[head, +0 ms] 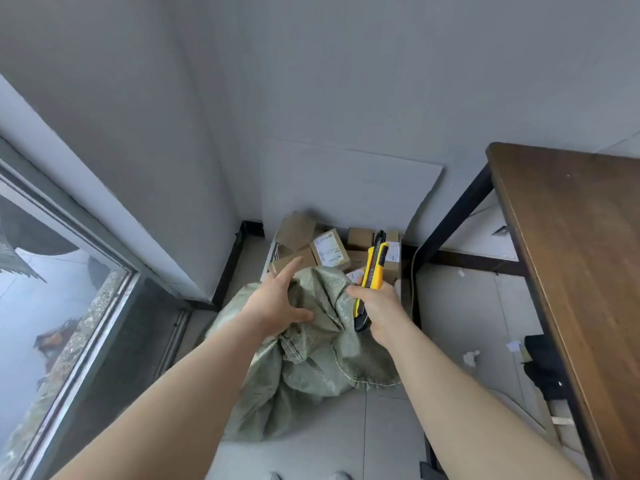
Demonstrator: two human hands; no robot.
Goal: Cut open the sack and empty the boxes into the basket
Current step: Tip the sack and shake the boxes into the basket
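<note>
A crumpled grey-green woven sack (pixel 311 368) lies on the floor in front of me. My left hand (pixel 277 303) rests on its upper left part, fingers spread, thumb pressing the fabric. My right hand (pixel 377 306) is closed around a yellow and black utility knife (pixel 374 268), which points up and away, and its fingers also pinch a fold of the sack. Beyond the sack, several small brown cardboard boxes (pixel 329 251) with white labels lie in a heap by the wall. I cannot make out a basket around them.
A dark wooden table (pixel 571 251) with black metal legs stands at the right. A window (pixel 52 306) runs along the left. A white board (pixel 346 188) leans against the far wall. Paper scraps (pixel 471 358) and a black object (pixel 543 368) lie under the table.
</note>
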